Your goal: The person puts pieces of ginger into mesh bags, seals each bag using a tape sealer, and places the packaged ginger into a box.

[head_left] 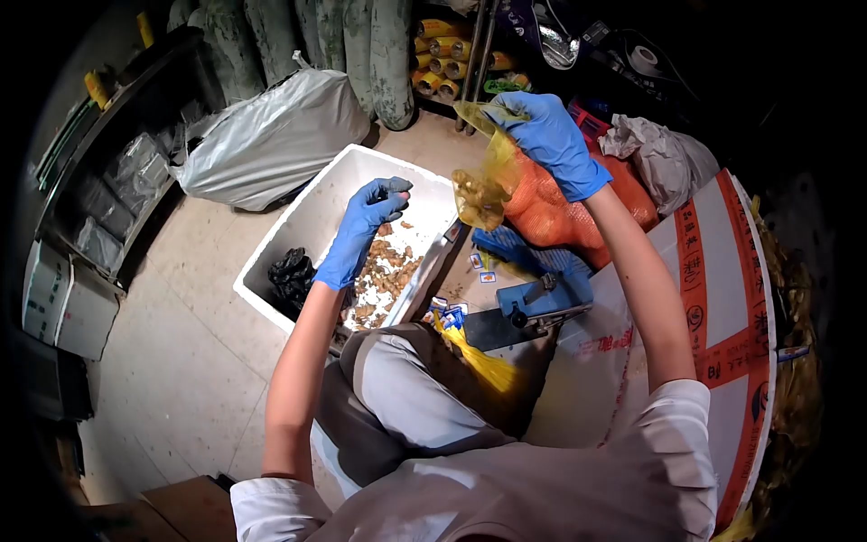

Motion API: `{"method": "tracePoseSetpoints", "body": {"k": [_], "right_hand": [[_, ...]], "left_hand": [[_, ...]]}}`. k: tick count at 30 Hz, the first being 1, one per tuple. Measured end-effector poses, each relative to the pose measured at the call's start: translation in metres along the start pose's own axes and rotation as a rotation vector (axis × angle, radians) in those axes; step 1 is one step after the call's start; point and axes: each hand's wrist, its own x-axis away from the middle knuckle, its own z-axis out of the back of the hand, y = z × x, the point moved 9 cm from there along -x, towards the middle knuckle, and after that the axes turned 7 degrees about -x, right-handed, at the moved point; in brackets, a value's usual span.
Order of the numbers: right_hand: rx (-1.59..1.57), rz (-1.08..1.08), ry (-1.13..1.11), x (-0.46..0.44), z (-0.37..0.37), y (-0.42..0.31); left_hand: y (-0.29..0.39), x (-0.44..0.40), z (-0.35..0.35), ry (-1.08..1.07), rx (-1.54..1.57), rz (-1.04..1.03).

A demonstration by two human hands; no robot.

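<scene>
My right hand in a blue glove is closed on the top of a yellow mesh bag. The bag hangs from my fingers with brown knobbly pieces in its bottom, perhaps ginger. Over a white foam box is my left hand, also blue-gloved, with dirty, curled fingertips. A small pinkish spot shows at those fingers, too small to name. Inside the box lie loose brown knobbly pieces and a crumpled black plastic bag.
A blue metal device stands by my knee beside yellow netting. An orange mesh sack lies behind it. Large winter melons and a white sack are at the back. A taped white foam box stands right.
</scene>
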Motion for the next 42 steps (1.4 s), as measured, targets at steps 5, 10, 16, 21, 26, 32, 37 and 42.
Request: {"method": "tracePoseSetpoints", "body": {"k": [5, 10, 16, 21, 26, 32, 37, 42], "right_hand": [[-0.403, -0.246, 0.072, 0.012, -0.006, 0.021], [-0.775, -0.416, -0.01, 0.02, -0.016, 0.002], [-1.189, -0.292, -0.07, 0.06, -0.011, -0.029], [-1.128, -0.623, -0.176, 0.135, -0.07, -0.012], [-1.333, -0.754, -0.232, 0.184, -0.107, -0.003], [0.055, -0.629, -0.114, 0.223, -0.089, 0.01], [-0.242, -0.82, 0.469, 0.312, -0.059, 0.009], [-0.278, -1.228, 0.694, 0.414, -0.043, 0.049]], "left_hand": [[0.063, -0.004, -0.049, -0.123, -0.099, -0.118], [0.085, -0.017, -0.092, -0.172, -0.304, -0.214], [0.106, 0.002, -0.103, -0.21, -0.019, -0.047], [0.088, 0.007, -0.106, -0.244, -0.222, 0.124], [0.081, 0.002, -0.101, -0.198, -0.308, -0.078], [0.049, 0.016, -0.115, -0.246, -0.921, -0.467], [-0.007, 0.055, -0.168, -0.443, -1.445, -0.534], [-0.128, 0.059, -0.188, -0.64, -1.345, -0.307]]}}
